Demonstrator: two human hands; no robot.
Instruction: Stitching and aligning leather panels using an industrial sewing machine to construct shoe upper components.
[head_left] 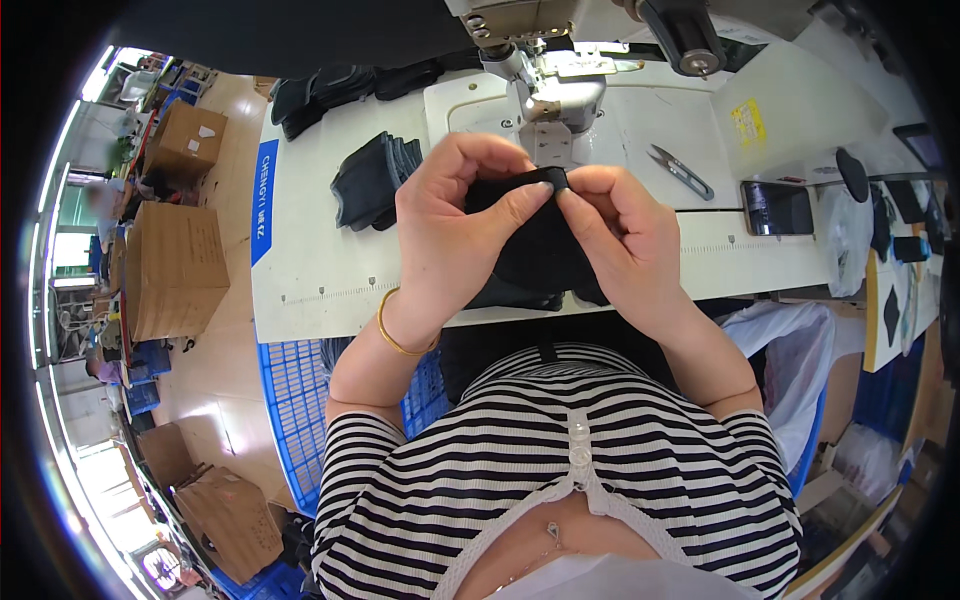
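Between my two hands, in front of the sewing machine, a black piece of fabric is held up by its top edge. My left hand pinches that edge between thumb and fingers. Close beside it, my right hand pinches the same edge, the two thumbs nearly meeting. The lower part of the fabric hangs toward the table's front edge, over more dark cloth. Left of my hands lies a stack of dark fabric pieces on the white sewing table.
Thread snips and a dark phone lie on the table's right. Dark fabric bundles sit at the back left. A blue plastic basket stands below the table; cardboard boxes line the floor at left.
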